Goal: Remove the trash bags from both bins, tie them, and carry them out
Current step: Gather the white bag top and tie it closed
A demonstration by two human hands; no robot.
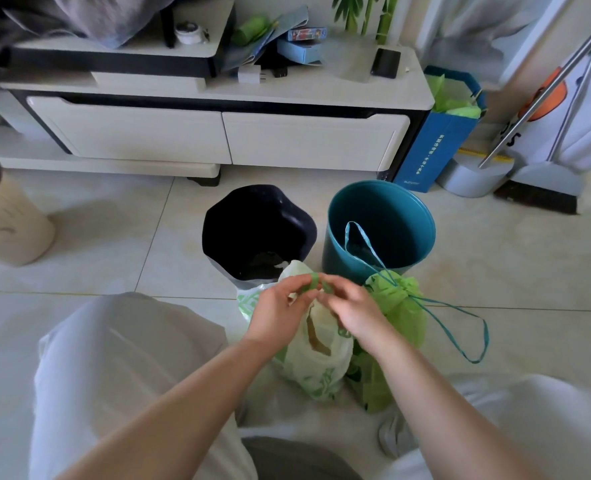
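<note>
2 hands knot the handles of a white bag in front of 2 emptied bins.

Nearest, the person's pale trouser knees (121,358) frame the floor (495,271), and both forearms reach forward between them. The left hand (280,315) and right hand (354,311) meet over the white-and-green bag (316,365), fingers pinched together on its twisted green handle strips (316,284). Touching it on the right stands a green drawstring bag (403,303), cinched shut, its teal cord (460,332) looping out over the tiles. Just beyond sit the black bin (257,230) and the teal bin (380,225), side by side, neither lined with a bag. Behind them runs a low white cabinet (218,136) with 2 drawers, a blue paper bag (439,147) at its right end, and a broom (543,188) further right.
</note>
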